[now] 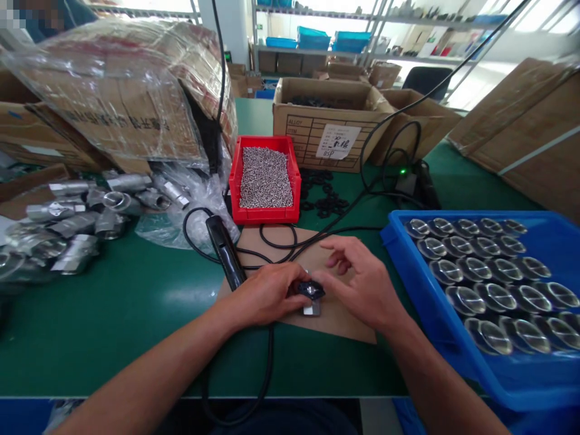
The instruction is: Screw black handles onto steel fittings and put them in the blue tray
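- Lying at the far left of the frame, a heap of grey metal pipe fittings (72, 220) spreads over the green table (136, 302); above it stands a cardboard box wrapped in clear plastic (122, 96), seemingly the stock they came from.
- Just left of centre, a black hand tool (226, 252) lies on the edge of a brown cardboard mat (344, 323), its cable looping across the table, set within easy reach of the left hand.
- At lower centre, the left hand (267, 293) has its fingers closed around a small black part with a metal piece (310, 294), pinning it down on the mat, probably so it stays put during fine work.
- Above centre, a red bin (265, 178) full of tiny silvery pieces sits straight ahead of the hands; black rubber rings (324, 193) lie scattered to its right.
- Right of the part, the right hand (362, 281) meets it from the other side, thumb and fingertips pinched on it, the other fingers loosely curled.
- At lower right, a blue tray (453, 338) holds rows of shiny round metal caps (480, 266), close beside the right hand.
- Across the upper frame stand open cardboard boxes (330, 121), and behind them shelving with blue bins (317, 39) in a bright stockroom-like workshop.
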Motion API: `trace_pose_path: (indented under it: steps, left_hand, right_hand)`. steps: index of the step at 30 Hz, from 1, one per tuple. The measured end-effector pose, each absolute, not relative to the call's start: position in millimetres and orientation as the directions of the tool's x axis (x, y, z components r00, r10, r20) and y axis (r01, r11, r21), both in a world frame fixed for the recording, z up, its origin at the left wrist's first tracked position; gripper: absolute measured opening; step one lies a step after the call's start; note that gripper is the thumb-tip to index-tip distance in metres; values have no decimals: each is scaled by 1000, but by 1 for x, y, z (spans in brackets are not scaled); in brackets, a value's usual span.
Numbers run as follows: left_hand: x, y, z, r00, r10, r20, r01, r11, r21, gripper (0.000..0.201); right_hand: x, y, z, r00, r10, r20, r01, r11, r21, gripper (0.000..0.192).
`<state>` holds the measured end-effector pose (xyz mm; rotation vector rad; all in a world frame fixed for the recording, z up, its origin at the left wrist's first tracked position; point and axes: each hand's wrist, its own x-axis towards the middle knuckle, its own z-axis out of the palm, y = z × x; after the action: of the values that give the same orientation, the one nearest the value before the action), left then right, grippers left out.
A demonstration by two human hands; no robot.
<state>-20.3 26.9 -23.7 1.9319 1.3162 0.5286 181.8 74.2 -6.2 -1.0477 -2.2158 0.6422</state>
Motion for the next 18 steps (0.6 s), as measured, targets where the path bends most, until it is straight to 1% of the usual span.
trace_pose_path:
  steps: [2, 5, 7, 9, 11, 13, 15, 18]
  left_hand:
    - [-21, 26, -24, 385, 921, -66, 618, -204, 759, 27]
    - [-22, 25, -23, 381, 923, -60, 610, -203, 766, 27]
    - [-23, 25, -23, 381, 923, -49, 599, -206, 773, 27]
    - [-25, 25, -23, 381, 924, -38, 594, -213, 776, 29]
    - [-27, 25, -22, 388, 921, -28, 592, -226, 774, 31]
    - [-28, 25, -22, 399, 917, -18, 596, -244, 765, 34]
    - [-30, 25, -23, 408, 913, -10, 603, -261, 754, 35]
    - [-31, 26, -23, 427, 904, -1, 608, -286, 741, 34]
  right_hand:
    - [162, 92, 9, -456, 793, 405, 533, 607, -589, 27]
    - [118, 127, 22, -525, 730, 438, 562, 684, -466, 19]
    - [83, 151, 23, -595, 708, 379, 625, 705, -336, 21]
    - [51, 174, 20, -631, 729, 265, 706, 681, -192, 28]
    - [24, 194, 16, -632, 756, 170, 754, 650, -91, 31]
    - [6, 211, 12, -631, 764, 137, 765, 642, -54, 27]
    - [-4, 224, 12, -632, 763, 135, 766, 641, -36, 22]
    - [-8, 236, 16, -633, 759, 152, 767, 641, -12, 22]
